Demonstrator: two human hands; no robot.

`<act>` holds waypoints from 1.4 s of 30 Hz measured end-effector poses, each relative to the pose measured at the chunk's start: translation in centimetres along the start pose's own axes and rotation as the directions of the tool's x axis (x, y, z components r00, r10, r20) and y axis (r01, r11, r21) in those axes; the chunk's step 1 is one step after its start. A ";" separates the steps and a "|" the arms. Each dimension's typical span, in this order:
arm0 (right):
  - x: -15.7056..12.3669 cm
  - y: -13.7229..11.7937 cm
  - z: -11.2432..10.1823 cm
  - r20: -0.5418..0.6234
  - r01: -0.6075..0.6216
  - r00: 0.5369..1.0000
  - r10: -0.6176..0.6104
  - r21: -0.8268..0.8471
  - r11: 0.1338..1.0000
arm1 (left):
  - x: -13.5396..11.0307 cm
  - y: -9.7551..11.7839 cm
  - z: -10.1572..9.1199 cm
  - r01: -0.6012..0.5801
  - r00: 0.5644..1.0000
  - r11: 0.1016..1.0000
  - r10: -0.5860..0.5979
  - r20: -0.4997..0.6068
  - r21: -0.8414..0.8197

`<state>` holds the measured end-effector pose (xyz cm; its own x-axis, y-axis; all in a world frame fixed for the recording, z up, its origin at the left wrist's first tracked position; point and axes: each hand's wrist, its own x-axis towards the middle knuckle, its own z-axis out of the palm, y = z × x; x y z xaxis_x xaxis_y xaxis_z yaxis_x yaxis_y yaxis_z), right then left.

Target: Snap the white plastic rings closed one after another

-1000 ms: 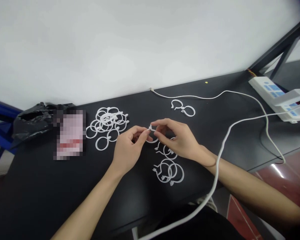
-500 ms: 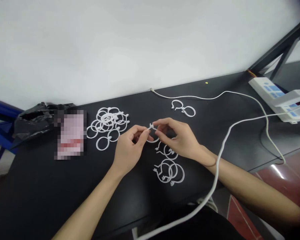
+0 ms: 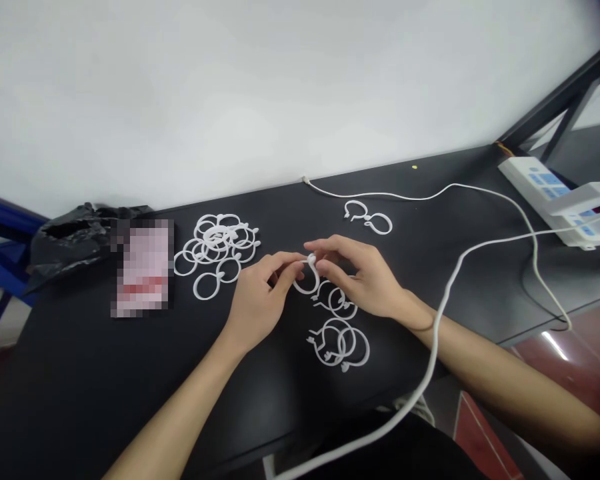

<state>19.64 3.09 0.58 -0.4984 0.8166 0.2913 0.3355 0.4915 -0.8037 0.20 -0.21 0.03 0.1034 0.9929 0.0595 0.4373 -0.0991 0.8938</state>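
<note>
Head view. The left hand (image 3: 263, 293) pinched a white ring (image 3: 307, 289) between thumb and fingers; the ring sat between the hands, over the black desk (image 3: 105, 393). The right hand (image 3: 365, 273) was curled at the clasp (image 3: 311, 259), thumb and forefinger on either side; whether they pressed on it, could not tell.

Risks (judgement): an off-line squeeze could skew the clasp, or the thin band could twist out of the left pinch, the grip being small. A dropped ring could hook into the open rings (image 3: 337, 341) lying nearby. The thick white cable (image 3: 444, 307) crossed the right forearm in view; if touching, it could drag.

Not resolved: whether the clasp was latched; the band behind the left fingers; the count in the overlapping pile of rings (image 3: 215, 250). A packet (image 3: 145, 260) was pixelated, contents unreadable.
</note>
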 end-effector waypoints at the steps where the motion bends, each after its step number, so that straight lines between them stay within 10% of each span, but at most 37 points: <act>1: 0.0 0.0 0.0 0.011 0.013 1.000 -0.013 0.009 1.000 | 0.0 0.0 0.0 -0.023 1.000 1.000 0.023 -0.006 0.016; 16: 0.1 0.3 0.2 -0.081 0.103 0.991 -0.106 -0.051 0.993 | -0.6 -0.8 1.2 -0.369 0.895 0.790 0.444 -0.042 0.490; 36: 0.1 0.5 0.3 -0.095 0.065 0.993 -0.073 -0.091 0.994 | -0.5 -1.2 1.3 -0.405 0.891 0.785 0.454 0.009 0.469; 42: 0.4 1.0 0.0 -0.143 -0.027 0.990 0.006 -0.145 0.989 | -0.2 -1.2 0.7 -0.236 0.899 0.723 0.415 -0.136 0.650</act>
<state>19.75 3.93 -0.12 -0.3767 0.8545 0.3577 0.4609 0.5079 -0.7277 0.33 -0.32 -1.37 0.1535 0.8609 0.4851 0.8720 -0.3489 0.3432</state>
